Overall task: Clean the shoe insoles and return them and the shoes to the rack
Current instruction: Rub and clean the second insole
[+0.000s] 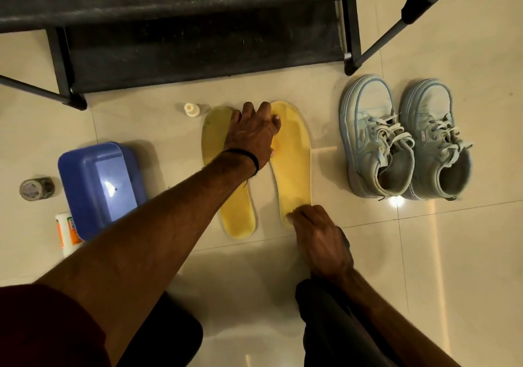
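Insoles (293, 165) lie lengthwise left of the shoes (407, 140).
Right hand (319, 233) pinches the nearer heel; left hand (252, 134) rests flat at the toes.

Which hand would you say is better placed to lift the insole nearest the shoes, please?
The right hand, probably: its fingertips already sit at the heel end of that right insole, whereas the left hand lies flat across the toe ends of both insoles.

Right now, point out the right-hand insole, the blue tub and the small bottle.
right-hand insole (294, 168): head view, middle of its yellow top.
blue tub (93, 168): head view, upturned base near its left side.
small bottle (192, 109): head view, its white cap.
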